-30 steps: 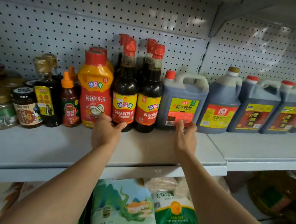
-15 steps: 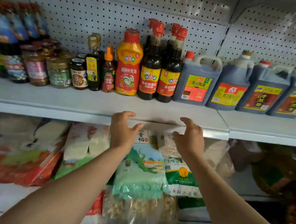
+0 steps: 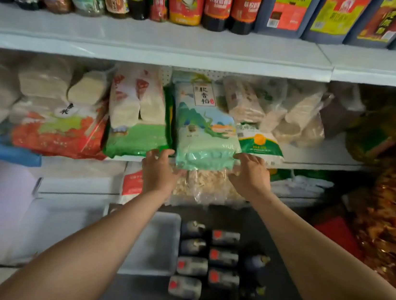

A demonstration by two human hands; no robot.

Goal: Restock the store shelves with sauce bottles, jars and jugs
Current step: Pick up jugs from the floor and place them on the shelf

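Head view: both hands (image 3: 205, 176) loose, empty; floor bottles (image 3: 209, 264) blurred, orientation unclear.

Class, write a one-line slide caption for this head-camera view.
Both empty hands, left and right, reach below the stocked sauce shelf toward dark bottles on the floor.

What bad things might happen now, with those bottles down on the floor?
The dark bottles stand low on the floor, right below both empty hands, so a careless step might knock them over. The pale green bag sticks out past its shelf edge; an arm brushing it might pull it down onto them.
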